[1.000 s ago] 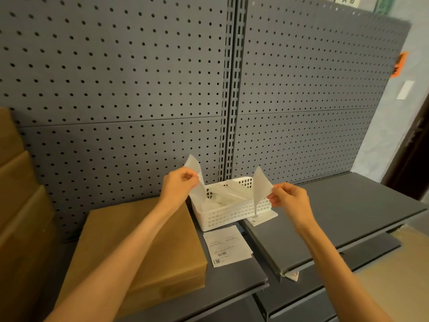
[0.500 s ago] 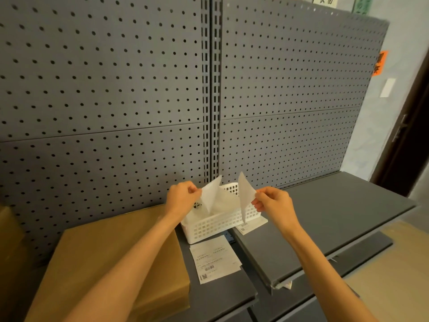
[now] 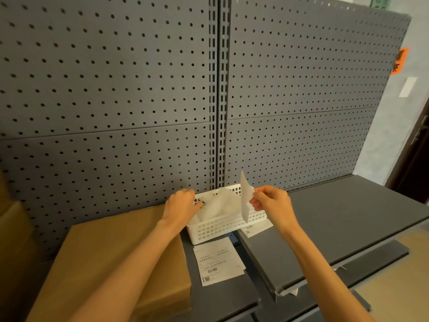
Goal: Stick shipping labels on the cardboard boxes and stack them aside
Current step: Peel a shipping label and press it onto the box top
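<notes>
1. Pinching a peeled shipping label (image 3: 245,198) between thumb and fingertips, the right hand (image 3: 270,204) makes the working grip. It holds only the label's edge and lets the sheet stand nearly upright in the air, probably so that the sticky face touches nothing before it reaches a box.

2. Just left of that grip, the left hand (image 3: 183,205) reaches into the white basket (image 3: 222,226), its fingers against a crumpled translucent backing sheet (image 3: 214,206). My guess is that the basket collects waste liners. Whether those fingers pinch the sheet or have let it go, I cannot tell.

3. Below the grip and a little nearer the person, a printed label sheet (image 3: 218,261) lies flat on the grey shelf (image 3: 336,219), face up and within easy reach as the next to be peeled. Another label (image 3: 251,228) peeks out from under the basket's right end.

4. Down and left of the grip, the flat cardboard box (image 3: 111,256) lies under the left forearm. Its top face is bare, so it is likely the target for the held label.

5. Far left of the grip, further boxes (image 3: 10,219) stand stacked at the frame's edge, presumably the finished pile.

6. Behind everything, the pegboard wall (image 3: 116,89) backs the shelf.
</notes>
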